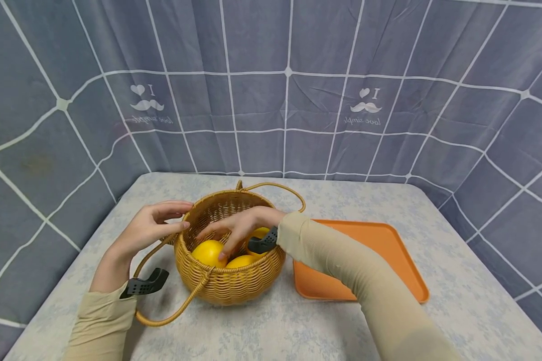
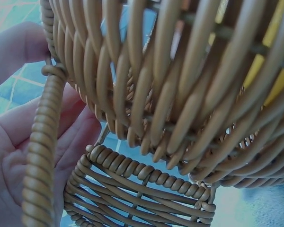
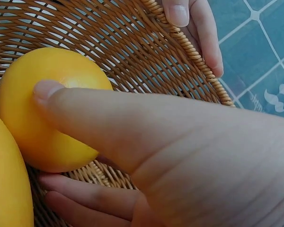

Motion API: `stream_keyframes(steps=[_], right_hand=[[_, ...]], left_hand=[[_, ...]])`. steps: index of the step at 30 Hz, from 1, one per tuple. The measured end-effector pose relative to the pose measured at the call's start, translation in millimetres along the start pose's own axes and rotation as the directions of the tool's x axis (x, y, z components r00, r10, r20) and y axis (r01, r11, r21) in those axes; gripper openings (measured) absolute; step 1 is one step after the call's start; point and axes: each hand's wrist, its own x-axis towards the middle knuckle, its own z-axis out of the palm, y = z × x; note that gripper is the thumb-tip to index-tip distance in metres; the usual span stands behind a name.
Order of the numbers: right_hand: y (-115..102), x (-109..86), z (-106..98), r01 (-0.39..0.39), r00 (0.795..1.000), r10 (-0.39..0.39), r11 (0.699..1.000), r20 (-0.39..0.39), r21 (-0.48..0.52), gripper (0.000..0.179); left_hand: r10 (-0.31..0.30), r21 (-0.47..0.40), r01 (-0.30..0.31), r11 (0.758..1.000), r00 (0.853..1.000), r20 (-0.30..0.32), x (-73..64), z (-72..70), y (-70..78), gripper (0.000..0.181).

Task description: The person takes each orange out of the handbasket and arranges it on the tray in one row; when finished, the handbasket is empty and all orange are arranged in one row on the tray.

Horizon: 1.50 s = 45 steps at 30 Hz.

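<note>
A round wicker basket (image 1: 230, 288) holds several smooth yellow fruits, including one at the front (image 1: 241, 261). My left hand (image 1: 146, 228) grips the basket's left rim, its thumb at the rim and fingers along the outer side. Reaching inside, my right hand (image 1: 241, 225) holds a round yellow fruit (image 3: 28, 123), thumb pressed on its top and fingers curled beneath. Another yellow fruit (image 3: 4, 184) lies beside it in the right wrist view. Woven strands (image 2: 146, 85) fill most of the left wrist view, with part of the left palm behind a handle.
An orange tray (image 1: 366, 233) lies to the basket's right, partly behind the right sleeve. One looped handle (image 1: 162, 321) droops at the front left, another (image 1: 293, 190) at the back. A small woven flap (image 2: 137, 184) hangs by the basket's side. Grid-patterned curtain (image 1: 262, 100) surrounds the table.
</note>
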Motion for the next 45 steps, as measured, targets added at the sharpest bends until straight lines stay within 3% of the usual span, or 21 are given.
stream_keyframes(steps=[8, 13, 30, 45], right_hand=[[-0.7, 1.3, 1.1, -0.074, 0.997, 0.067, 0.982, 0.042, 0.176, 0.064], [-1.9, 1.4, 1.5, -0.070, 0.997, 0.063, 0.974, 0.041, 0.216, 0.058], [-0.3, -4.8, -2.2, 0.043, 0.993, -0.029, 0.992, -0.116, 0.117, 0.055], [-3.3, -29.8, -5.8, 0.129, 0.956, -0.116, 0.991, -0.269, 0.032, 0.058]], left_hand=[[-0.003, 0.011, 0.003, 1.000, 1.000, -0.003, -0.6, 0.2, 0.7, 0.043], [-0.008, 0.006, 0.008, 1.000, 1.000, -0.003, -1.3, 0.4, 0.5, 0.044], [0.009, -0.003, -0.009, 1.000, 1.000, -0.003, 0.3, 0.1, 0.7, 0.042], [0.028, -0.001, -0.028, 1.000, 1.000, -0.005, -1.2, 0.7, -0.5, 0.041]])
